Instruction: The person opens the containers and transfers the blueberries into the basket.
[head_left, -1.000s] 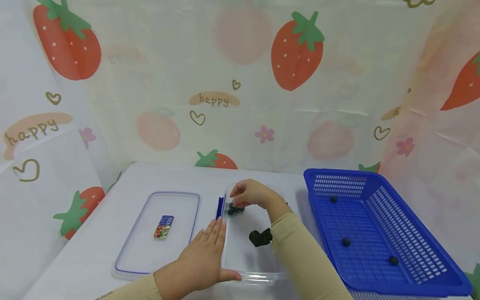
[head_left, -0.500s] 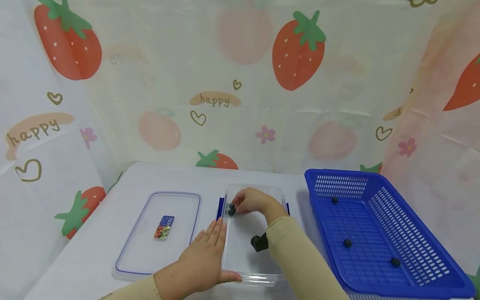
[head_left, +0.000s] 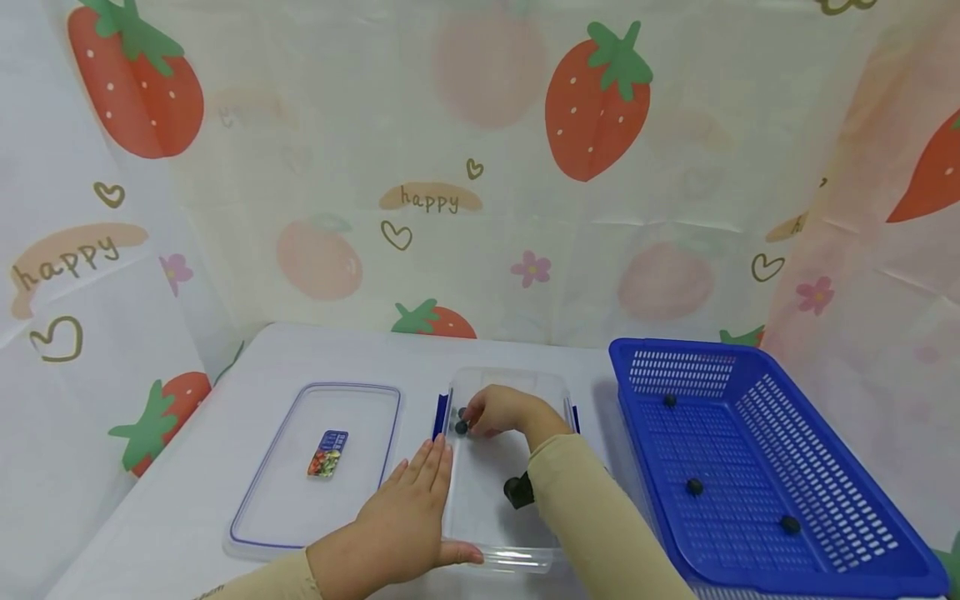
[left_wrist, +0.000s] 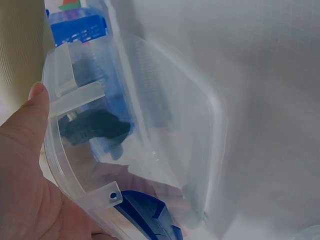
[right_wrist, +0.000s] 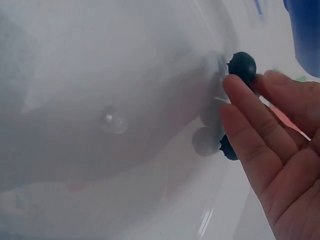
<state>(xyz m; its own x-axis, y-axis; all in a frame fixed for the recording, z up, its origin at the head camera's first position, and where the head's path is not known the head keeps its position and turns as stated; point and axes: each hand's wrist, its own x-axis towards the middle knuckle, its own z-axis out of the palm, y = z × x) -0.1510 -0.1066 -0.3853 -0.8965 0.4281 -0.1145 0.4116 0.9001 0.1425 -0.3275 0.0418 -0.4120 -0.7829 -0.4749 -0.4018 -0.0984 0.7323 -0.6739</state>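
Note:
A clear plastic container (head_left: 480,533) with blue side clasps (head_left: 440,415) lies at the table's middle. My right hand (head_left: 480,419) is inside it at the far left corner, fingers over a few blueberries (head_left: 461,427). In the right wrist view my right hand's (right_wrist: 265,150) fingers are nearly straight, and two blueberries (right_wrist: 241,64) lie at their tips against the container wall. My left hand (head_left: 420,508) rests flat along the container's left wall with the thumb on its near rim. The left wrist view shows that thumb (left_wrist: 32,107) against the rim (left_wrist: 70,95).
The container's clear lid (head_left: 315,500), with a small label, lies flat to the left. A blue perforated basket (head_left: 847,467) stands at the right with three blueberries (head_left: 694,486) in it. Strawberry-print cloth covers the walls behind and beside the table.
My right hand has sunk lower into the container's far left corner and now hides most of the blueberries there. My left hand has stayed where it was.

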